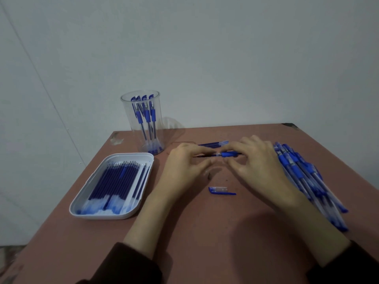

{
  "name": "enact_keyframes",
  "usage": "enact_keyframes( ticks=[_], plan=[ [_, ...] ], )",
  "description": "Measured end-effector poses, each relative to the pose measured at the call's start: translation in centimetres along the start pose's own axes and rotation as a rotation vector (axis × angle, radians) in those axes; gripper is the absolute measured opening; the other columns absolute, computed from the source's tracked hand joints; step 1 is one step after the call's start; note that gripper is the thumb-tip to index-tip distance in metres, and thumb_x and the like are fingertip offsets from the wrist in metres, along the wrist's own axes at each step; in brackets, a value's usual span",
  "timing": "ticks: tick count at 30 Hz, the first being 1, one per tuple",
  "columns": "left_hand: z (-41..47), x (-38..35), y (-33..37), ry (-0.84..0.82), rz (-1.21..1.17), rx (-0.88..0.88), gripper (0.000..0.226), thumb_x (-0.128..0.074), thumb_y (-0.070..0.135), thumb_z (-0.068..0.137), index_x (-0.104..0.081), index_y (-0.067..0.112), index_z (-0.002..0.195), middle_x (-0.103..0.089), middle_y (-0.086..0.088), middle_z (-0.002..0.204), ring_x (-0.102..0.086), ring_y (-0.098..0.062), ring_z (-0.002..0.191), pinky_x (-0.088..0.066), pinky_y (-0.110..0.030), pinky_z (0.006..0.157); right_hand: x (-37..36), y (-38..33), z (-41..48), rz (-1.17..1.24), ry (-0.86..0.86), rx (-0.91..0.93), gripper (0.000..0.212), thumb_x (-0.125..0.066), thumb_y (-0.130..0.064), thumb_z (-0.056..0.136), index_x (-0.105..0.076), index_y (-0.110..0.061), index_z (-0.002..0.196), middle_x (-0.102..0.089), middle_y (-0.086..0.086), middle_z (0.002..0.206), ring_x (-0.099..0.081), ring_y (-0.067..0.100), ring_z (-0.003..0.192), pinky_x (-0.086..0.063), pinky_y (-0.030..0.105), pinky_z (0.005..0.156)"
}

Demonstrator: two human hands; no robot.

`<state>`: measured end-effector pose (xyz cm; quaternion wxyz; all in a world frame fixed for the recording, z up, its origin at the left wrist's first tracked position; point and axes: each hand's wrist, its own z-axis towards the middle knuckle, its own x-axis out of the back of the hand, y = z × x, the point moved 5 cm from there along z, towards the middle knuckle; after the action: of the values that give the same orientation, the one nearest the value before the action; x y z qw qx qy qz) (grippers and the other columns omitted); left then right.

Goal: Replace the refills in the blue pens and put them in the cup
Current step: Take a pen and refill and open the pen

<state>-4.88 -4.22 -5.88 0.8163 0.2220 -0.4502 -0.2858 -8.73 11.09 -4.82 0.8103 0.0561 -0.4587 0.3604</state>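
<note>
Left grip (187, 160): pinches the pen (229, 154)
Right grip (256, 162): pinches the same pen
Cap (220, 190): lying on table (205, 232)

Left hand (185, 160), right hand (254, 158), both apparently pinching one pen (228, 154)

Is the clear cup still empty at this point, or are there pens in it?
Not empty. The cup stands upright at the table's far left and holds several blue pens standing on end inside it.

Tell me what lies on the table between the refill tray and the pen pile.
Head view: a loose pen cap lies there; the left hand and right hand hold a pen farther back.
</note>
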Motion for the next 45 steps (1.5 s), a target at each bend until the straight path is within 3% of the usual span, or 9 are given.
enact_keyframes(
  ticks=[3,7,10,17,22,26,28,34,45],
  plan=[
    [0.1,0.1,0.0,0.037,0.181,-0.098,0.017,-0.071,0.023,0.082,-0.076,0.024,0.098,-0.072,0.004,0.089,-0.060,-0.011,0.090,-0.046,-0.024,0.078,0.0,0.2,0.0,-0.026,0.000,-0.003,0.016,-0.063,-0.025,0.085,-0.069,-0.033,0.098,-0.048,-0.016,0.077,-0.042,0.010,0.084,-0.017,0.027,0.079],
    [0.3,1.2,-0.9,0.071,0.288,-0.113,0.013,-0.069,0.022,0.084,-0.075,0.022,0.095,-0.073,0.003,0.091,-0.063,-0.013,0.089,-0.046,-0.025,0.077,0.4,1.7,0.2,-0.074,-0.002,-0.111,0.019,-0.059,-0.024,0.088,-0.068,-0.032,0.103,-0.047,-0.014,0.078,-0.038,0.009,0.085,-0.019,0.028,0.081],
    [0.5,1.6,-1.6,0.042,0.323,-0.069,0.014,-0.067,0.021,0.085,-0.074,0.022,0.096,-0.072,0.003,0.094,-0.062,-0.015,0.092,-0.045,-0.027,0.078,0.4,2.4,0.2,-0.106,-0.021,-0.162,0.022,-0.057,-0.023,0.089,-0.068,-0.030,0.106,-0.049,-0.012,0.082,-0.045,0.015,0.093,-0.024,0.033,0.086],
    [1.0,2.4,-3.1,0.116,0.416,0.023,0.016,-0.067,0.021,0.086,-0.075,0.018,0.100,-0.065,-0.004,0.090,-0.049,-0.024,0.092,-0.031,-0.027,0.070,0.4,2.8,0.3,-0.046,0.026,-0.217,0.024,-0.054,-0.020,0.088,-0.068,-0.026,0.107,-0.061,-0.005,0.088,-0.048,0.017,0.094,-0.029,0.036,0.087],
    [2.7,-0.3,-2.5,0.014,0.503,0.025,0.019,-0.062,0.023,0.089,-0.073,0.022,0.105,-0.064,-0.002,0.096,-0.045,-0.022,0.094,-0.027,-0.028,0.066,0.4,2.5,0.2,0.038,0.089,-0.216,0.020,-0.057,-0.019,0.086,-0.070,-0.025,0.101,-0.068,-0.003,0.088,-0.046,0.015,0.084,-0.035,0.037,0.085],
    [3.6,-2.1,-3.0,-0.072,0.475,0.028,0.015,-0.064,0.024,0.086,-0.072,0.022,0.099,-0.068,0.001,0.100,-0.049,-0.021,0.097,-0.037,-0.028,0.071,0.5,2.6,0.1,0.055,0.111,-0.221,0.018,-0.058,-0.020,0.086,-0.070,-0.024,0.099,-0.067,-0.003,0.084,-0.045,0.015,0.082,-0.036,0.037,0.084],
    [4.1,-2.2,-3.2,-0.080,0.500,0.016,0.020,-0.064,0.028,0.086,-0.068,0.022,0.105,-0.065,0.001,0.103,-0.047,-0.020,0.101,-0.035,-0.026,0.071,0.6,2.6,0.1,0.061,0.107,-0.224,0.018,-0.057,-0.020,0.087,-0.070,-0.024,0.099,-0.067,-0.004,0.083,-0.048,0.015,0.083,-0.036,0.037,0.085],
    [6.5,-2.2,-4.8,-0.259,0.538,0.066,0.049,-0.062,0.029,0.085,-0.052,0.021,0.133,-0.063,-0.001,0.122,-0.048,-0.025,0.116,-0.041,-0.035,0.095,0.7,2.5,0.3,0.101,0.112,-0.233,0.017,-0.058,-0.020,0.087,-0.070,-0.025,0.098,-0.067,-0.006,0.081,-0.050,0.016,0.084,-0.039,0.038,0.087],
    [8.8,-2.8,-5.0,-0.386,0.536,0.013,0.032,-0.058,0.016,0.085,-0.069,0.018,0.114,-0.070,-0.003,0.110,-0.062,-0.021,0.100,-0.049,-0.034,0.089,0.5,2.5,0.1,0.113,0.071,-0.239,0.020,-0.055,-0.026,0.090,-0.067,-0.028,0.107,-0.068,-0.007,0.087,-0.048,0.012,0.086,-0.037,0.037,0.095]
  ],
)
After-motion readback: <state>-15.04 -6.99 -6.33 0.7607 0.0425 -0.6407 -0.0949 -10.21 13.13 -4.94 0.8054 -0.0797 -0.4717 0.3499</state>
